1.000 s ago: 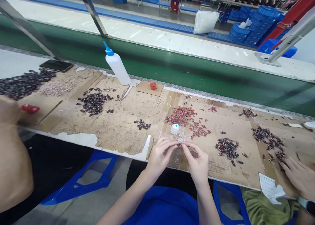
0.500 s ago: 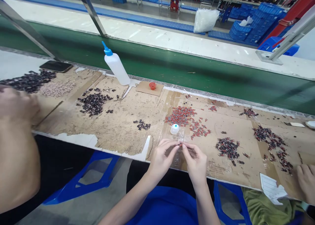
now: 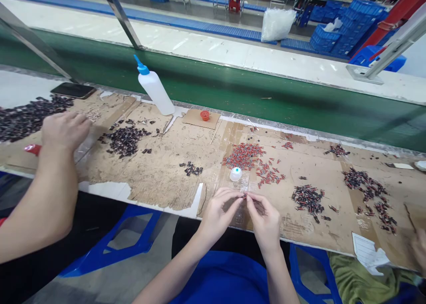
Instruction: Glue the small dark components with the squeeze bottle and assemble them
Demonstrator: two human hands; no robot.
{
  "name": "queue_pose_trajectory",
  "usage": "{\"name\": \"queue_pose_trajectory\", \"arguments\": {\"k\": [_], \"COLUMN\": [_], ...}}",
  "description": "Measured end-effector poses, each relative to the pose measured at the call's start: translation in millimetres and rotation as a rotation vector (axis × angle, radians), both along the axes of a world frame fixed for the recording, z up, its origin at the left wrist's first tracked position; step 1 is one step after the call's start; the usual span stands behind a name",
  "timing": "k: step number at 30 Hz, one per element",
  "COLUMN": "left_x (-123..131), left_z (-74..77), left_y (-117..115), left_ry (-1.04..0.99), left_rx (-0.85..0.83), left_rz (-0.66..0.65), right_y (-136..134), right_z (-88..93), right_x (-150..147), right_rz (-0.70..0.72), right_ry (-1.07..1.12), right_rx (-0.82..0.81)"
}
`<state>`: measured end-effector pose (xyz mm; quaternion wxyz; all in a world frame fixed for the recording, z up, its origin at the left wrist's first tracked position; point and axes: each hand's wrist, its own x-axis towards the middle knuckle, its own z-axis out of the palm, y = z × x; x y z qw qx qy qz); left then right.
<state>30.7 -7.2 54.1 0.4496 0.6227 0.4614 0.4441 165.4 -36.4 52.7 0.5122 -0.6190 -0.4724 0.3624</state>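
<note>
My left hand and my right hand meet fingertip to fingertip above the near edge of the cardboard-covered bench. Both are closed in a pinch on one tiny dark and red part, mostly hidden by the fingers. Just beyond them stands a small round white bottle with a blue tip. Behind it lies a heap of small red parts, with loose red parts to its right. A small group of black parts lies left of my hands, and a pile of black-and-red parts lies to the right.
A tall white squeeze bottle and a red cap stand toward the back. More black parts lie left. A co-worker's hand reaches in at left; another person's hand is at the right edge. A green belt runs behind.
The left co-worker's hand has moved right, over the pale parts, and a red object shows beside that arm. The right co-worker's hand has shifted. My hands have stayed nearly still.
</note>
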Motion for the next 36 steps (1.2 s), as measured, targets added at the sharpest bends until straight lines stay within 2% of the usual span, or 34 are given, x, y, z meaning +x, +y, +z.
{"name": "queue_pose_trajectory", "arguments": {"k": [5,15,19,23,29,34,36], "left_x": [2,1,2,3,10,4,-10], "left_z": [-2.4,6.7,7.0,6.6,5.6,13.2,15.4], "left_y": [-2,-7,-9,-10,-9,-13,-11], "left_ry": [-0.083,-0.148,-0.134,-0.098,-0.018,0.026,0.090], "left_rx": [-0.117,-0.144,-0.138,-0.120,-0.011,0.026,0.077], "left_rz": [0.022,0.005,0.018,0.023,-0.001,-0.115,-0.060], "right_y": [-1,-3,-3,-5,-12,-14,-13], "right_z": [-3.1,10.8,12.2,9.8,1.7,-5.2,-7.1], "right_x": [1,-5,-6,-5,-2,23,44], "right_rz": [0.011,-0.034,-0.032,-0.027,-0.046,-0.172,-0.287], "right_ry": [-0.085,-0.319,-0.381,-0.346,-0.149,-0.068,-0.168], "right_rx": [0.077,0.331,0.370,0.344,0.181,0.068,0.065]}}
